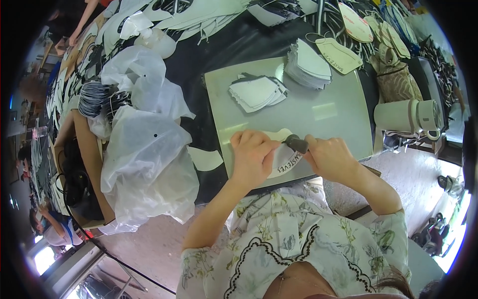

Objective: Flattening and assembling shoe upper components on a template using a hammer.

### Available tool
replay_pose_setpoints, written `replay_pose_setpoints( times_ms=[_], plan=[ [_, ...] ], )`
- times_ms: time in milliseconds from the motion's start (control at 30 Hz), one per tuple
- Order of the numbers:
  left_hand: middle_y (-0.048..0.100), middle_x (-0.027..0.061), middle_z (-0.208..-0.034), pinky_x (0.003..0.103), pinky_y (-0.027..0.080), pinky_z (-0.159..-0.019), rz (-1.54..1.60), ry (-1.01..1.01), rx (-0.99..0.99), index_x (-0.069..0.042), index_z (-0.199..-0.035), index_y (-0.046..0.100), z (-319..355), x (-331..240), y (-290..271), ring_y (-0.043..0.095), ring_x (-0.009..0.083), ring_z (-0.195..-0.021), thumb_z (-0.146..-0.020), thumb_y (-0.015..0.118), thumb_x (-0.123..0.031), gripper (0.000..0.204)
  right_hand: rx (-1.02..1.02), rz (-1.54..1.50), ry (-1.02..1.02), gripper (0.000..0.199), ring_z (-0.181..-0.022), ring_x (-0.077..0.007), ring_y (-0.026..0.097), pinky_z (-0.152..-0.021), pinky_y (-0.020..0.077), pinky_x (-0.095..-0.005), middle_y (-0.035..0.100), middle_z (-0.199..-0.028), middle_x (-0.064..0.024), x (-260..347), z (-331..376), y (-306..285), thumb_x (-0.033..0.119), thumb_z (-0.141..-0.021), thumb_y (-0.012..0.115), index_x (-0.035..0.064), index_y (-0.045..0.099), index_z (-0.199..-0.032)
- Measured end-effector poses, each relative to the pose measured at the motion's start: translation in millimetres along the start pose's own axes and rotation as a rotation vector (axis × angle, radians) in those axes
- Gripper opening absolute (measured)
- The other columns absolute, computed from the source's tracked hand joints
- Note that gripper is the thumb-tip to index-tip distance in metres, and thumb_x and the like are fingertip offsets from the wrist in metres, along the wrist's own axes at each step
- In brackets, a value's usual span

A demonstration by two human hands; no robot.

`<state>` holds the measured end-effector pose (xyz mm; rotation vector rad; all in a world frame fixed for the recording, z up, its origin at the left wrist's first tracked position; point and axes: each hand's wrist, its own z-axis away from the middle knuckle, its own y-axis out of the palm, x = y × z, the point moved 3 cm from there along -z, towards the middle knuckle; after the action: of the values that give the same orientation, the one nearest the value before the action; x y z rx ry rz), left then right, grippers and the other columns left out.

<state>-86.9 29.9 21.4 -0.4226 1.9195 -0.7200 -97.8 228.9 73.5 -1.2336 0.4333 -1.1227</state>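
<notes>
My left hand (252,155) presses flat on a white cut-out piece (285,158) with a printed edge, lying on a grey board (323,112) at the near edge. My right hand (329,157) grips a dark, stubby tool (297,143) whose tip touches the piece just right of my left fingers. Two stacks of similar white pieces rest further back on the board, one fanned (259,92) and one taller (308,65).
Crumpled clear plastic bags (144,144) lie left of the board on the dark table. A white lidded jug (408,115) stands to the right. Cream templates (341,55) and more cut pieces crowd the far side. Other people work at the far left.
</notes>
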Motion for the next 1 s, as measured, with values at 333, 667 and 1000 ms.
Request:
replay_pose_setpoints(
  times_ms=[333,667,1000],
  plan=[
    [0.059,-0.0004,-0.094,0.047,0.035,-0.099,-0.266,0.298,0.016,-0.011,-0.097,0.072,6,-10,3,0.056,0.0201,-0.096,-0.073,0.070,-0.004,0.025,-0.087,-0.048,-0.009,0.029,-0.054,-0.0339,0.064,-0.049,0.0504,-0.0429,0.062,-0.060,-0.0134,1,-2,-3,0.027,-0.098,0.057,0.0009,0.051,-0.088],
    [0.059,0.0004,-0.095,0.046,0.036,-0.099,-0.267,0.280,0.045,-0.011,-0.100,0.071,5,-8,1,0.056,0.0207,-0.096,-0.074,0.070,-0.004,0.027,-0.006,0.010,-0.003,0.027,-0.055,-0.0345,0.064,-0.051,0.0504,-0.0435,0.062,-0.060,-0.0121,2,-5,3,0.026,-0.095,0.060,0.0012,0.050,-0.091],
    [0.061,0.0021,-0.099,0.045,0.040,-0.100,-0.377,0.394,0.107,-0.007,-0.103,0.068,5,-4,-8,0.057,0.0213,-0.102,-0.077,0.062,-0.012,0.027,-0.213,-0.038,-0.077,0.031,-0.053,-0.0322,0.064,-0.049,0.0499,-0.0417,0.060,-0.058,-0.0110,9,-2,-9,0.030,-0.098,0.058,0.0016,0.051,-0.088]
  ],
)
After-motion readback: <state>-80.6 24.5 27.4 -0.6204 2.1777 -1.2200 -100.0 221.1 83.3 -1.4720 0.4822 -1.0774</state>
